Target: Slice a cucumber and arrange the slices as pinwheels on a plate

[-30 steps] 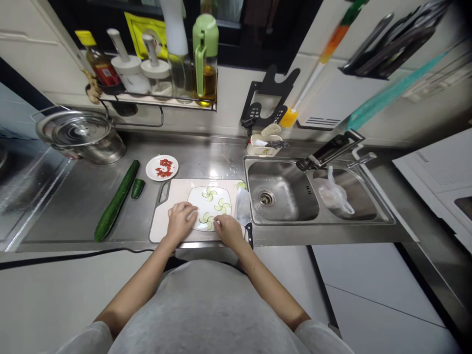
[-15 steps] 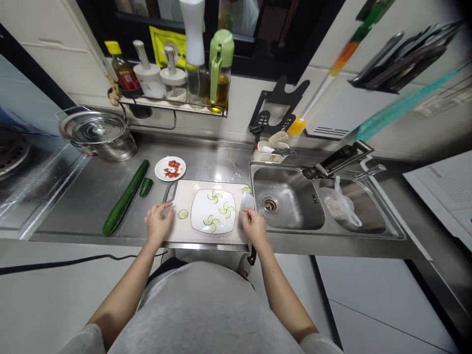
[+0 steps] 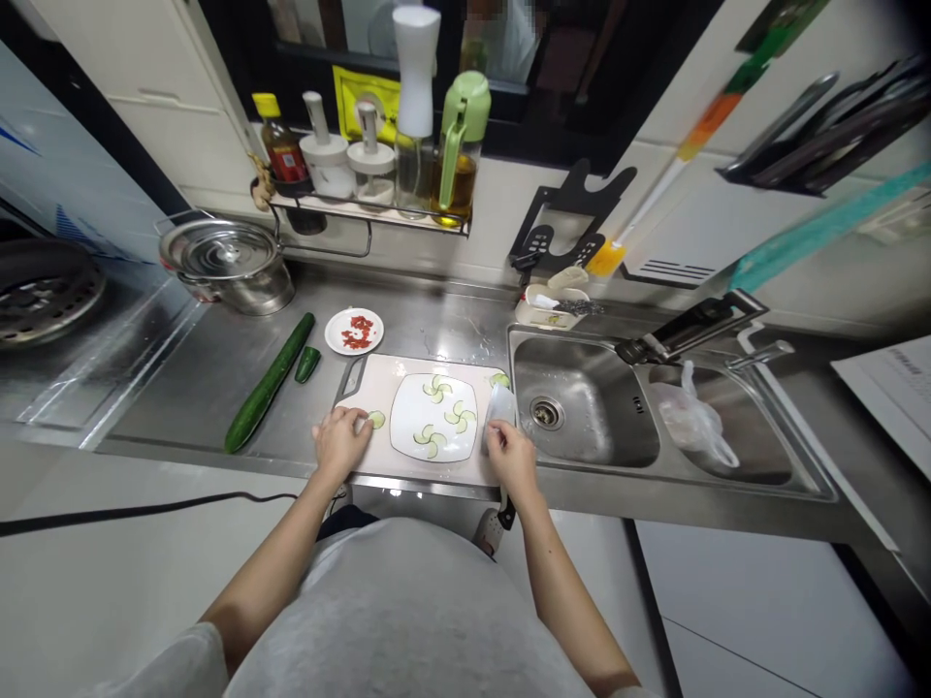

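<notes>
My left hand is at the left of the pale cutting board, thumb and forefinger closing on the edge of a round cucumber slice. On the board lies a white square plate with thin cucumber slices set out as three pinwheels. Over the board's right side, my right hand has its fingertips pinched together; what they hold, if anything, is hidden. Beneath it rests a kitchen knife, its black handle jutting past the counter's front edge. More cucumber slices lie by the blade's tip.
A long cucumber and a short cucumber piece lie left of the board. Behind are a small plate of red bits and a lidded steel pot. Right stands a double sink, a plastic bag in its far basin.
My left hand has moved right and inward to the round cucumber slice. My right hand stays over the knife. The whole view has shifted slightly.
</notes>
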### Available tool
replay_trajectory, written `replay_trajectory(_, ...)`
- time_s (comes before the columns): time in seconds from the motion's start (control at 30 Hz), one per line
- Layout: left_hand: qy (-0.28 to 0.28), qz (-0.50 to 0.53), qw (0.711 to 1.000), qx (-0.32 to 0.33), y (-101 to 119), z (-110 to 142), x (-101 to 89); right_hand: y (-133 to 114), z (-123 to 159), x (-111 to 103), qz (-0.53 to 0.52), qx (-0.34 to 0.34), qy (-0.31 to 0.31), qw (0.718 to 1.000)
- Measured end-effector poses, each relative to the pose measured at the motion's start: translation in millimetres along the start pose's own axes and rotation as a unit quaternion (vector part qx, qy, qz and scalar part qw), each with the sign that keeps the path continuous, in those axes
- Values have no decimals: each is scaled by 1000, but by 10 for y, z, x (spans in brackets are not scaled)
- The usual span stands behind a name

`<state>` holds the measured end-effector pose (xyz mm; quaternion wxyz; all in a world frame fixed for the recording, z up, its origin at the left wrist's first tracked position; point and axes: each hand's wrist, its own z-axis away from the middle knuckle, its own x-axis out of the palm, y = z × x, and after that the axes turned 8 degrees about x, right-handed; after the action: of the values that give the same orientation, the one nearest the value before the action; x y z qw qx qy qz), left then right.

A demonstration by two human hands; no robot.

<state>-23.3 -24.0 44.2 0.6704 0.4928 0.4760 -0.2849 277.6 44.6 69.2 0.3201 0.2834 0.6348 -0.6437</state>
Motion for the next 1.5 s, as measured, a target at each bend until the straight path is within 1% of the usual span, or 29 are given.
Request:
replay_trajectory(0.13, -10, -18, 1000, -2, 55, -24, 36, -2, 9, 34, -5, 6, -10, 1000)
replay_trajectory(0.23, -11, -12, 1000, 3, 63, -49, 64, -12, 16, 50, -6, 8, -14, 1000)
replay_trajectory(0.47, 3, 69, 998, 14, 46, -109, 111, -74, 36, 41, -3, 4, -25, 1000)
replay_trajectory(0.57, 15, 136, 991, 4, 33, -128, 126, -113, 35, 49, -13, 3, -30, 999)
replay_trajectory(0.63, 23, 228, 973, -2, 19, -154, 114, -155, 20, 57, -23, -1, -32, 999)
replay_trajectory(0.7, 26, 345, 938, -2, 6, -195, 62, -224, -13, 64, -35, -8, -36, 999)
replay_trajectory(0.77, 24, 439, 898, 0, 1, -241, -38, -326, -68, 75, -49, -19, -46, 998)
replay_trajectory(0.83, 16, 489, 872, 1, 15, -279, -174, -463, -138, 100, -71, -34, -64, 995)
replay_trajectory(0.9, 1, 521, 854, 9, 52, -297, -316, -627, -211, 146, -100, -51, -90, 990)
replay_trajectory(0.97, -12, 547, 837, 20, 111, -292, -434, -801, -271, 212, -138, -63, -122, 981)
replay_trajectory(1.03, -29, 567, 823, 28, 183, -272, -509, -965, -309, 286, -178, -73, -159, 968)
replay_trajectory(1.13, -60, 586, 807, 35, 286, -236, -548, -1160, -324, 384, -236, -83, -226, 941)
replay_trajectory(1.23, -80, 595, 799, 38, 358, -211, -539, -1278, -309, 449, -285, -75, -277, 915)
replay_trajectory(1.33, -83, 593, 800, 40, 398, -197, -516, -1327, -289, 487, -322, -40, -299, 897)
replay_trajectory(1.5, -72, 601, 795, 47, 418, -185, -473, -1316, -277, 524, -378, 76, -343, 857)
